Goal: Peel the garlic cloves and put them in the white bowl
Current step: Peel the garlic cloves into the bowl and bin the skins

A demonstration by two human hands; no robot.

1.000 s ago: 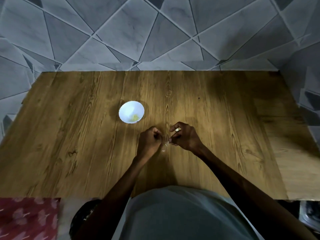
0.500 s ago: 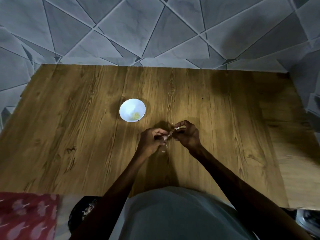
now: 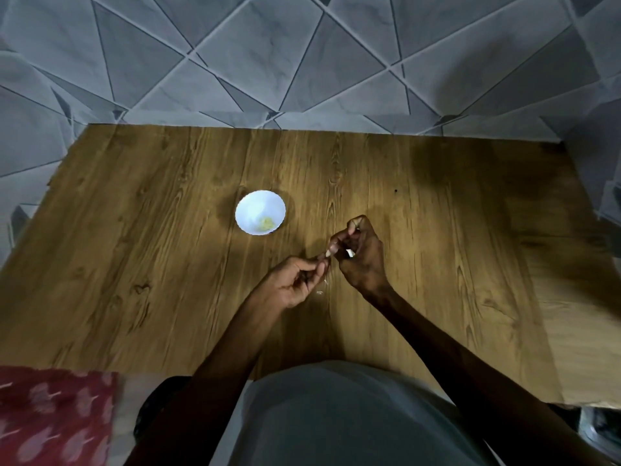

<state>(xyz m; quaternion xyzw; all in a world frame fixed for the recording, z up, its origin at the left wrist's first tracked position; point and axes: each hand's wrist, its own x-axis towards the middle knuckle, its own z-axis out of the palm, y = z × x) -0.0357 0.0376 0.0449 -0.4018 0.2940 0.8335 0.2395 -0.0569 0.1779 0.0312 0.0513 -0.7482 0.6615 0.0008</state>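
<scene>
Bowl (image 3: 260,212) on worktop (image 3: 134,247), left of centre, garlic bits (image 3: 267,224) in it. Front-right of bowl: left hand (image 3: 292,284) nearer, right hand (image 3: 363,257) behind-right, garlic clove (image 3: 327,253) between their fingertips. Peel scraps (image 3: 320,292) on worktop between the hands.

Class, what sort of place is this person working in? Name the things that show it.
Probably a home kitchen or dining corner: a wood-grain table against grey geometric tiles, a small white bowl on it, and a red patterned cloth beside it.
</scene>
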